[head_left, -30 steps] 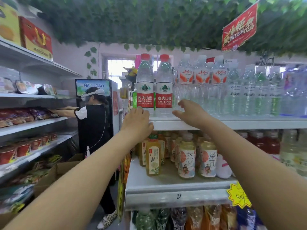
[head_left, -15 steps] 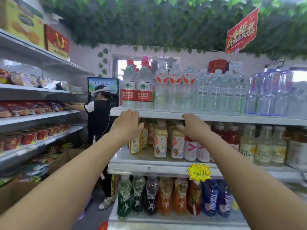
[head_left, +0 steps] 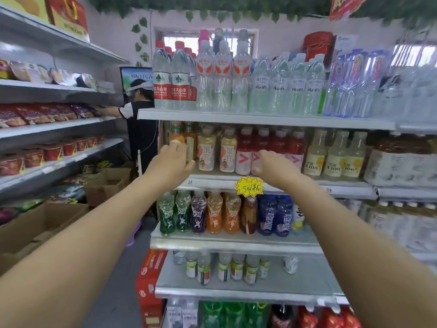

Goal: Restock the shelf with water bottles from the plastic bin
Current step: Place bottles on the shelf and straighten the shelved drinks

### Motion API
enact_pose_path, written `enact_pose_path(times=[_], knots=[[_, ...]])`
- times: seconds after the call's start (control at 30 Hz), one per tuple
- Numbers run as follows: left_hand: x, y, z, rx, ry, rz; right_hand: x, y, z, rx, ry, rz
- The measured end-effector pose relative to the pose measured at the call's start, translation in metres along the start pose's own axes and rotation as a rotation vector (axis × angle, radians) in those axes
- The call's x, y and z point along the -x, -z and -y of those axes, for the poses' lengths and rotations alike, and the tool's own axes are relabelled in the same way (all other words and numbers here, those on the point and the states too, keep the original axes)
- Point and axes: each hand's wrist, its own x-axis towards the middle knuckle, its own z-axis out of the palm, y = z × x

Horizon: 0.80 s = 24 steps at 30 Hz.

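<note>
At 12 o'clock, water bottles (head_left: 171, 76): likely heavy, slick, thin-walled; I'd grip mid-label. My left hand (head_left: 171, 162) and right hand (head_left: 272, 164) relaxed, empty.

A small grocery shop, this: metal shelves (head_left: 260, 119) stacked with rows of bottled water (head_left: 176, 79) and soft drinks (head_left: 214, 215), a yellow handwritten price tag (head_left: 249, 187) on one edge, snack packets (head_left: 42, 113) across the aisle, a red banner (head_left: 345, 5) overhead.

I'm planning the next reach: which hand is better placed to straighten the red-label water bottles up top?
Left, probably. The left hand is empty and almost directly below the red-label water bottles at the left end of the top shelf; the right hand, also empty, is further right.
</note>
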Motion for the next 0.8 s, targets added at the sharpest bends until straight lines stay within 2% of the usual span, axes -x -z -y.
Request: enact_pose_path(times=[0.27,0.4,0.8], knots=[[0.051,-0.046,-0.016,-0.012,-0.064,0.188,0.061,-0.038,-0.012,0.005,-0.018,0.08],[0.076,-0.071,-0.025,-0.004,-0.103,0.215,0.088,-0.067,-0.022,-0.031,-0.064,0.137],[0.12,-0.213,-0.054,0.014,-0.156,0.409,0.149,-0.201,-0.094,-0.133,-0.191,0.366]])
